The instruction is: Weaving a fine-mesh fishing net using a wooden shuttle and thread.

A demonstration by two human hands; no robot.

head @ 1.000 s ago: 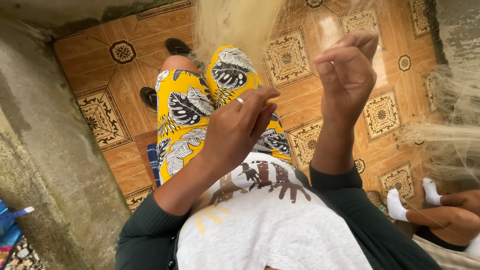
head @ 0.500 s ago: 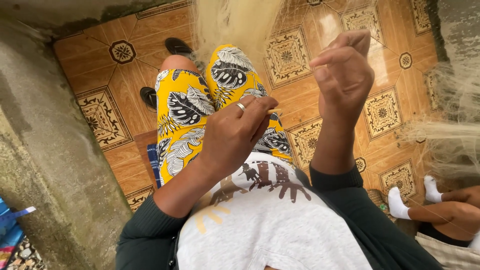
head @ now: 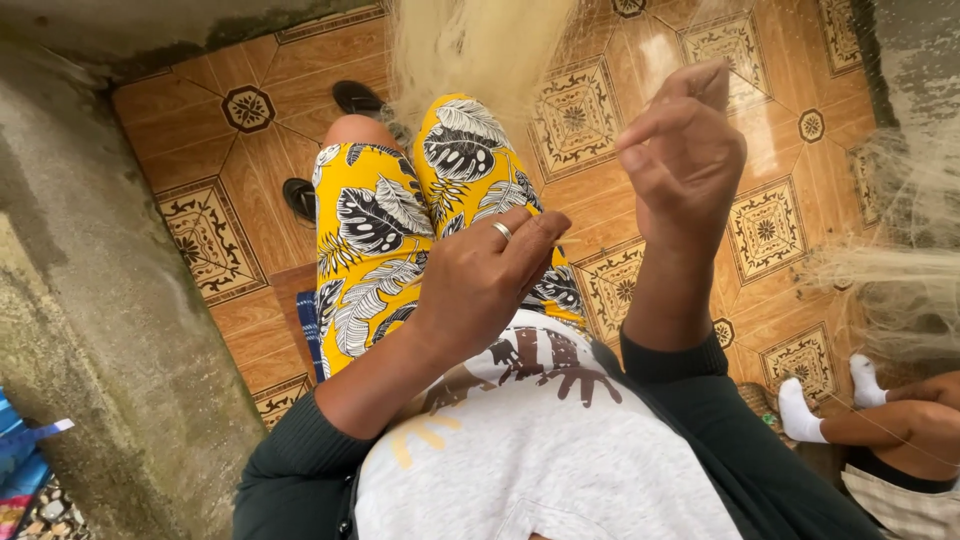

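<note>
Pale netting [head: 480, 45], thin strand pinched, left hand [head: 490, 275], right hand [head: 680, 160] raised

Glossy brown floor tiles [head: 800, 90] with dark ornamental squares catch a bright glare toward one o'clock. A rough, stained concrete wall [head: 90, 330] rises from nine to seven o'clock, another grey wall [head: 915, 60] at two o'clock.

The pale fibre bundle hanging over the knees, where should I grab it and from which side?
Grab the fibre bundle on its dense upper part, above the yellow shorts, where the strands are gathered; lower down they fan out thin. Coming from the right looks best: the right hand is raised and nearest, while the left hand is pinched shut on something too fine to make out.
</note>
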